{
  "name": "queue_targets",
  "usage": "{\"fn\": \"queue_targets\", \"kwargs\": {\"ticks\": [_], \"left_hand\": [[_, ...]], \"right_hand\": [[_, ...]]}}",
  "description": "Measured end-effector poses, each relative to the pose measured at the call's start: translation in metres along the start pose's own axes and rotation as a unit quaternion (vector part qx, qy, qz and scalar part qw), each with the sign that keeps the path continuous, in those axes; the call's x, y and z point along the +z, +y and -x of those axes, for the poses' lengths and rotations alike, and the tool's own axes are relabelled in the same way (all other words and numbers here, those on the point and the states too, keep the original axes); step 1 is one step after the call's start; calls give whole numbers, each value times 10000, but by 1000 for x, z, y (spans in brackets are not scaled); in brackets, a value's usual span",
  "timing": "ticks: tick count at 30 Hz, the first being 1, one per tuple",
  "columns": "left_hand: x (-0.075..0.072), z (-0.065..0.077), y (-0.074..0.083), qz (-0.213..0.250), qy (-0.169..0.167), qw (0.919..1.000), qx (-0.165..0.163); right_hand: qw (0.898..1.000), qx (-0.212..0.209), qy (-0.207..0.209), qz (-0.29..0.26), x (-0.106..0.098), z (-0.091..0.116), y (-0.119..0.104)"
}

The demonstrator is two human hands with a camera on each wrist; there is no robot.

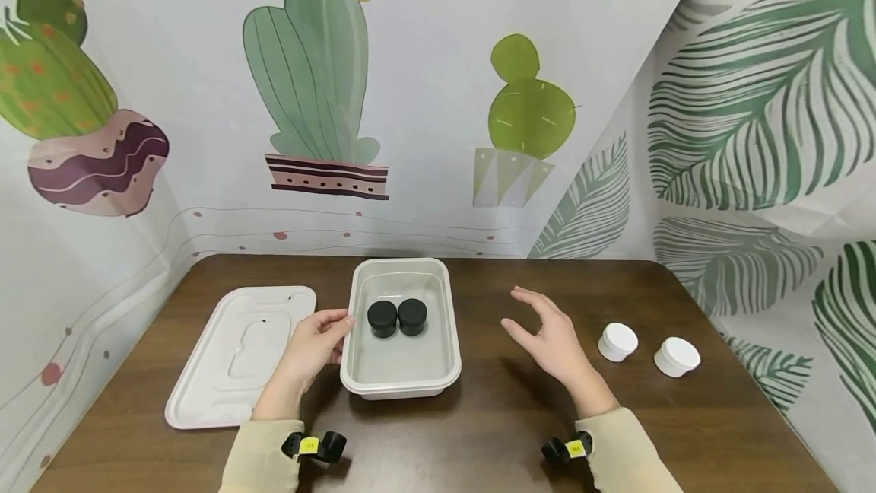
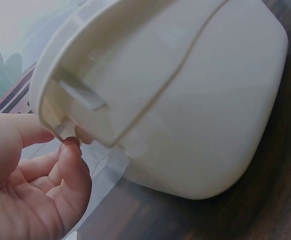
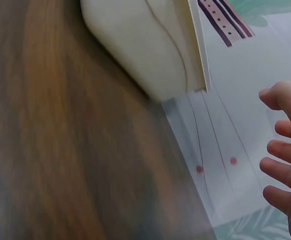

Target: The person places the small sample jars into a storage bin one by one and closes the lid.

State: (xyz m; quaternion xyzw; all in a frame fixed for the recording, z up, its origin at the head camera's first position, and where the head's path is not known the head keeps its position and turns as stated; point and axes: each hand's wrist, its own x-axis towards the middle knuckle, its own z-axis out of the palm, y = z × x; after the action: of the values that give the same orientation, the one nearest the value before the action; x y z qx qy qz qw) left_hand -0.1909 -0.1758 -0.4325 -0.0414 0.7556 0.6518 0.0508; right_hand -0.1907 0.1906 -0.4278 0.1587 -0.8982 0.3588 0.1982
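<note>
A whitish rectangular plastic container (image 1: 400, 375) stands on the table in the head view. Two small black-lidded jars, a left jar (image 1: 382, 318) and a right jar (image 1: 412, 316), sit side by side inside it. My left hand (image 1: 313, 345) pinches the container's left rim between thumb and fingers; the left wrist view shows the fingertips (image 2: 71, 150) under that rim. My right hand (image 1: 547, 333) hovers over the table to the right of the container, fingers spread and holding nothing. In the right wrist view, the container's side (image 3: 140, 45) is apart from that hand.
A white lid (image 1: 205, 371) lies flat on the table, left of the container and partly behind my left forearm. To the right stand two small white tubs, a nearer-in tub (image 1: 617, 341) and an outer tub (image 1: 677, 357). A patterned wall covering (image 1: 438, 97) rises behind the brown table (image 1: 479, 432).
</note>
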Motion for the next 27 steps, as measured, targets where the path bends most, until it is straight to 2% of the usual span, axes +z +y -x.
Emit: {"fn": "queue_targets", "kwargs": {"ticks": [8, 27], "left_hand": [[-2, 1, 0, -6, 18, 9999, -100], [-2, 1, 4, -38, -108, 9997, -205]], "right_hand": [[9990, 438, 14, 58, -19, 12, 14], [9959, 856, 230, 165, -50, 24, 33]]}}
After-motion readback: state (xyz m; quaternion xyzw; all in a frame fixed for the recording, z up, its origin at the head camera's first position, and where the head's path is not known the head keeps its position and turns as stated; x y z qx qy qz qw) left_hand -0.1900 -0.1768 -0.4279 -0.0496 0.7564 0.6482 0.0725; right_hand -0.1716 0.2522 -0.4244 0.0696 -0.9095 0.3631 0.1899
